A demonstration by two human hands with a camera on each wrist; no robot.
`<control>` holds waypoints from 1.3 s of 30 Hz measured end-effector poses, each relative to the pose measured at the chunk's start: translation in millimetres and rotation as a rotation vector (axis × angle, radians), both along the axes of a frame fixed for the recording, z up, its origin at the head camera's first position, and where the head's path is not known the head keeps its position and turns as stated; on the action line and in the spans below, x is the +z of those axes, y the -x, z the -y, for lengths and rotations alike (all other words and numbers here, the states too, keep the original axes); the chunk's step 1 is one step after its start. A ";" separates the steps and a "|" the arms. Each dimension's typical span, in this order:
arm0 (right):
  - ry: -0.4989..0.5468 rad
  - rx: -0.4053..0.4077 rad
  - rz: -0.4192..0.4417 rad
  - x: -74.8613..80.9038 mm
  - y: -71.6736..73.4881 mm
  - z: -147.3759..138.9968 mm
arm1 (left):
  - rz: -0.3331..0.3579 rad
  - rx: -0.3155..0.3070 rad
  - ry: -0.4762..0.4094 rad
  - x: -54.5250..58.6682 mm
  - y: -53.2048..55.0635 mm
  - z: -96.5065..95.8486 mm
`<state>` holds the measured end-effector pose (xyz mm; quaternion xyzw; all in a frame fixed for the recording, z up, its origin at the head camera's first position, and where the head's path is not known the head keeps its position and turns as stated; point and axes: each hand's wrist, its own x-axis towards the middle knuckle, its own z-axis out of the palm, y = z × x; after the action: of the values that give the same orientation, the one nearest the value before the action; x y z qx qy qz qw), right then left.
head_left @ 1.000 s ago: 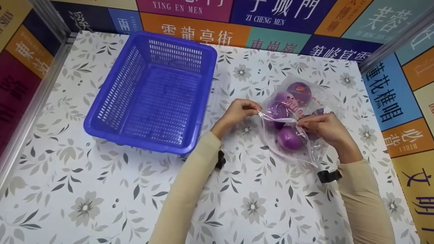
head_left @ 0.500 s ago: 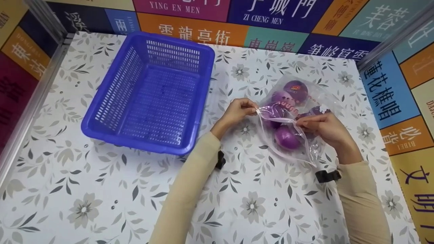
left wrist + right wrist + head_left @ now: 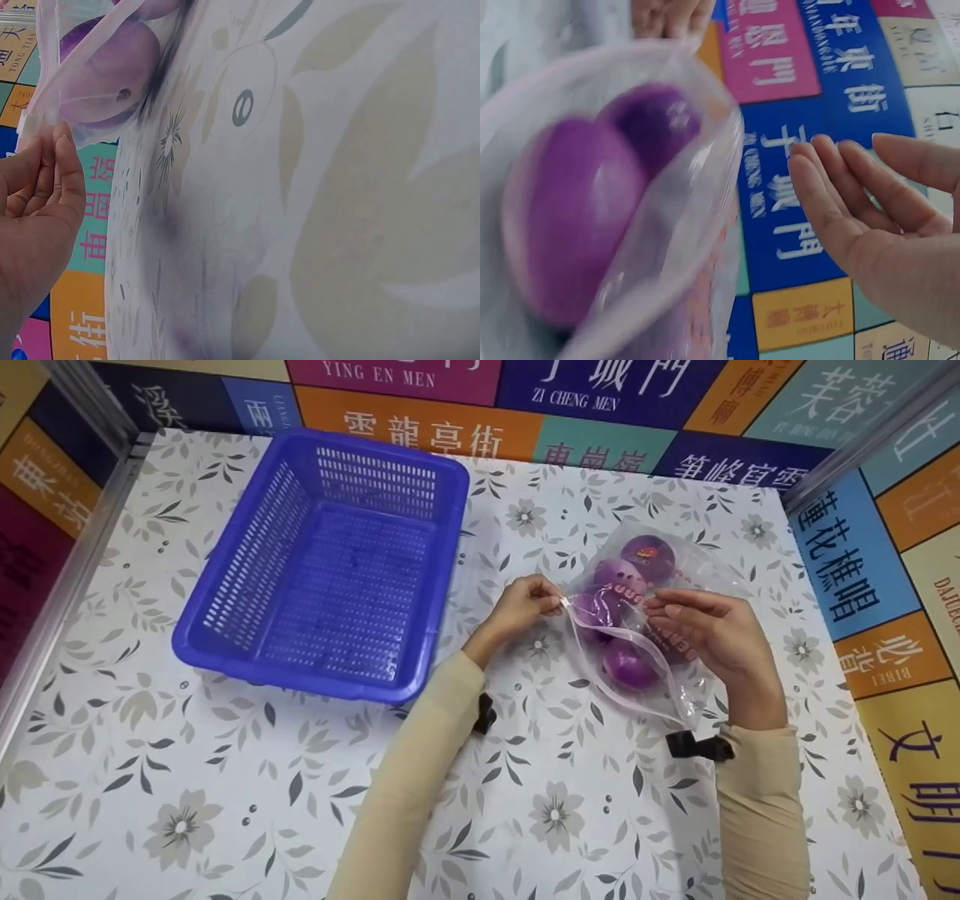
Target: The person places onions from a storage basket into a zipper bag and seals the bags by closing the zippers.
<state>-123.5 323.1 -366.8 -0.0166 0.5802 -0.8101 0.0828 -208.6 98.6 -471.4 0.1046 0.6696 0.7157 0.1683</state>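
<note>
A clear zip bag (image 3: 709, 574) with pink print lies on the right half of the table, holding several smooth purple, egg-shaped fruits (image 3: 628, 664). My left hand (image 3: 521, 604) pinches the bag's near-left corner, by the white zip slider (image 3: 30, 124). Over the bag's right side hovers my right hand (image 3: 720, 641), its fingers loosely bent and nothing between them. In the right wrist view, that hand stands apart from the bag's mouth, which gapes around two of the fruits (image 3: 574, 217). Part of the bag is hidden behind the right hand.
A blue plastic basket (image 3: 442, 607) with slotted walls stands at the left, with nothing in it. A white tablecloth (image 3: 300, 810) with grey flowers covers the table. Panels (image 3: 420, 427) with coloured lettering border the back and sides.
My right hand has let go of the bag's rim and lifted off, its fingers loosening. The bag's mouth gapes wider. My left hand keeps its pinch on the corner.
</note>
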 end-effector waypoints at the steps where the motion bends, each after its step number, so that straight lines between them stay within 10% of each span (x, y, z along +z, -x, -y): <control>1: 0.018 -0.007 -0.004 -0.4 0.8 4.6 | 0.001 -0.001 0.003 0.6 -0.4 0.5; 39: -0.125 0.017 0.206 -60.5 -10.3 30.5 | 0.021 0.118 0.096 -5.9 1.7 8.6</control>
<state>-113.2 292.6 -427.4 0.0670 0.6178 -0.7690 0.1499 -210.3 90.0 -477.3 0.0493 0.7065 0.6925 0.1374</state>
